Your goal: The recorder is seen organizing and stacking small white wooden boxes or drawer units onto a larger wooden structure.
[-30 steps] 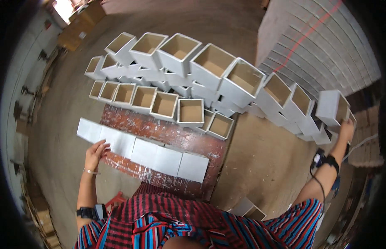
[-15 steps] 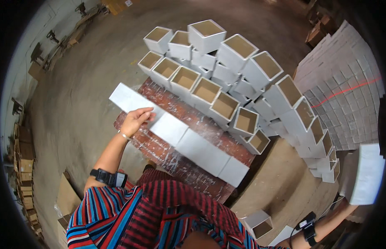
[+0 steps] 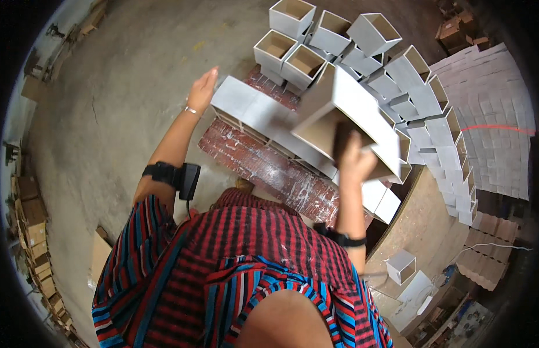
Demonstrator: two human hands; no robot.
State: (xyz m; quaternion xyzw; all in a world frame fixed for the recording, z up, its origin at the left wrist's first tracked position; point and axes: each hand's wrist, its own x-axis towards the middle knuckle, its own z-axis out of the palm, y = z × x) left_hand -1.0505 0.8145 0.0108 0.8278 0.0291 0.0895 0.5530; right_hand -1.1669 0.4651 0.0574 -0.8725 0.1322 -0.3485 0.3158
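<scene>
My right hand [image 3: 357, 161] grips the rim of a white open-ended box [image 3: 357, 98], its brown inside facing me. Motion blurs the box and hand somewhat. Held up, tilted, the box hides part of what lies behind it. Beneath, a row of white boxes [image 3: 252, 104] lies end to end across a paint-spattered reddish-brown bench [image 3: 269, 174]. My left hand [image 3: 203, 90] is open at the row's left end, fingers stretched out and holding nothing; whether it touches the end box I cannot tell.
White boxes [image 3: 291, 17] with brown insides stand stacked along the bench's far side and curve round to the right. A tall pale stack [image 3: 490, 122] rises beyond. One small box [image 3: 401, 267] sits on a brown board at lower right. Cartons [image 3: 35, 226] line the left wall.
My right hand has swung in from the far right, bringing the white box over the bench. The left hand has moved off the row's top to its left end. The view has shifted too.
</scene>
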